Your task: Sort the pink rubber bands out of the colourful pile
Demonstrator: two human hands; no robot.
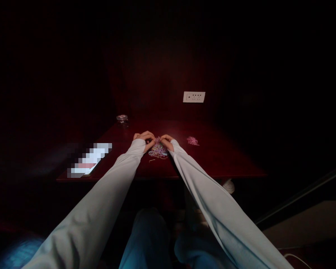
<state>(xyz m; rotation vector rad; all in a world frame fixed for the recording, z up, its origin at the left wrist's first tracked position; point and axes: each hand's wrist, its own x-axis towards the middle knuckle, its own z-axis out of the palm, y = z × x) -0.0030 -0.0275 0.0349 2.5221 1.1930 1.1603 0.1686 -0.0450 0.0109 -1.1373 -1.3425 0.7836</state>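
Note:
A heap of small multicoloured rubber bands (158,152) lies on the dark red table, pale purple, pink, bluish and yellowish. My left hand (146,137) is at the heap's left upper side, its fingers bent and closed. Facing it, my right hand (167,140) pinches at the other side. Pinkish bands show between the fingertips of both hands, though which ones each hand grips is too small to make out. Off to the right sits a separate small pile of pink bands (193,141), touched by neither hand.
A clear lidded jar (122,121) stands at the table's back left. Near the left front edge lies a bright, blurred-out phone-like slab (91,160). A white socket plate (194,97) is on the wall behind the table (221,164).

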